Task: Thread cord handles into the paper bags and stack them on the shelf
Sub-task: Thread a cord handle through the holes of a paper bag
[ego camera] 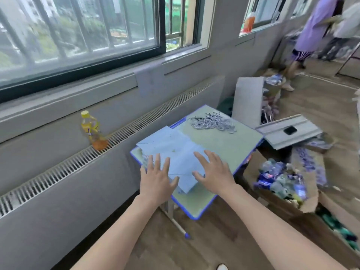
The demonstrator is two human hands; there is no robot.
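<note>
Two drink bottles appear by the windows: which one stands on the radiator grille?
The yellow-capped bottle, left of the desk, stands on the grille. The orange bottle stands higher, on the far windowsill.

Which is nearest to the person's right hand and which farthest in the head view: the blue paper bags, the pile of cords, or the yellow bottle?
1. Blue paper bags: right under the right hand, on the desk.
2. Pile of cords: beyond the hand, at the desk's far end.
3. Yellow bottle: far to the left, on the radiator grille.

Makeshift packing workroom, small desk (pixel 229 145) by barred window (pixel 78 36), open cartons (pixel 303 193) of goods on wood floor
</note>
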